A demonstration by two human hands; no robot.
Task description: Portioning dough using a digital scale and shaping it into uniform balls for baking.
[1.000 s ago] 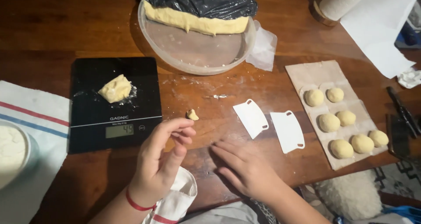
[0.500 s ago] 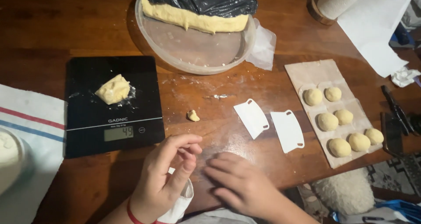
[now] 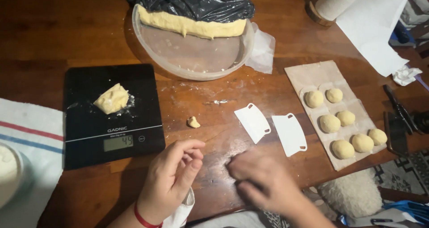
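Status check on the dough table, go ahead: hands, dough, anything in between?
Left hand empty, fingers curled. Right hand blurred, palm down on the table. Small dough scrap lies loose beyond the left hand; dough piece on the scale. Nothing between.

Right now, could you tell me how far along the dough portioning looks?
Done: seven dough balls sit on the brown paper. In hand: a dough piece lies on the black scale, a small scrap beside it; the left hand and right hand hover empty over the table. Left: the large dough slab in the clear bowl.
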